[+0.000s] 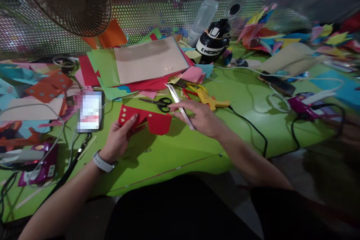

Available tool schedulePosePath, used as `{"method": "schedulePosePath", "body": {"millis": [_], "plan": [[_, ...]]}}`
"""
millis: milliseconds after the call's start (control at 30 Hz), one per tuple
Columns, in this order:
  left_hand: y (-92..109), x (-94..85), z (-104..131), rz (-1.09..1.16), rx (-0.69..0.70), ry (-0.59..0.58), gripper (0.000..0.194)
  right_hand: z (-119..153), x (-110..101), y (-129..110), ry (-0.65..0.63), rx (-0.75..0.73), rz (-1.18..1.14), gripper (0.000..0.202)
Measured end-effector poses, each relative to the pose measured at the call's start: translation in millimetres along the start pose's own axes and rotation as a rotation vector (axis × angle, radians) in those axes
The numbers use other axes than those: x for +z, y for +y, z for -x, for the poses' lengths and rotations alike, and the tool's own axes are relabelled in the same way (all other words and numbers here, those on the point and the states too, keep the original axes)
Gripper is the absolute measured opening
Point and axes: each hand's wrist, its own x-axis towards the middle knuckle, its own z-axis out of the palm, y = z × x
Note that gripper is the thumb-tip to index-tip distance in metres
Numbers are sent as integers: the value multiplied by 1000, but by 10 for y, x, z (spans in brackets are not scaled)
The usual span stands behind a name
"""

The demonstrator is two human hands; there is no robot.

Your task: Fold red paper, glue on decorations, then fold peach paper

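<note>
My left hand is closed on a folded red paper piece, thumb on top. Small pale diamond shapes mark the paper's left part and its middle. Between the fingers of my right hand is a pair of white tweezers, tips pointing up and away from me. The tweezers stand above and to the right of the paper, apart from it. Black-handled scissors lie on the table just beyond the red paper. Right of the tweezers rests a yellow glue gun with a black cord.
A stack of coloured paper lies at the back, below a fan. To the left are a lit phone and a purple power strip with cables. A black bottle stands at the back. Another purple power strip is at right.
</note>
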Motion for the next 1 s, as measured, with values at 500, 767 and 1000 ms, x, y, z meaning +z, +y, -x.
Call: {"method": "schedulePosePath", "body": {"millis": [500,767,1000], "plan": [[136,-3,-162,32,18,194,4,669,-900,627,16,209,927,46],[87,-60,-159,45,58,140,14,619,-907,1051,-135,150,980,54],[45,-65,-116,127,69,116,12,726,-850,988,375,247,629,30]]}}
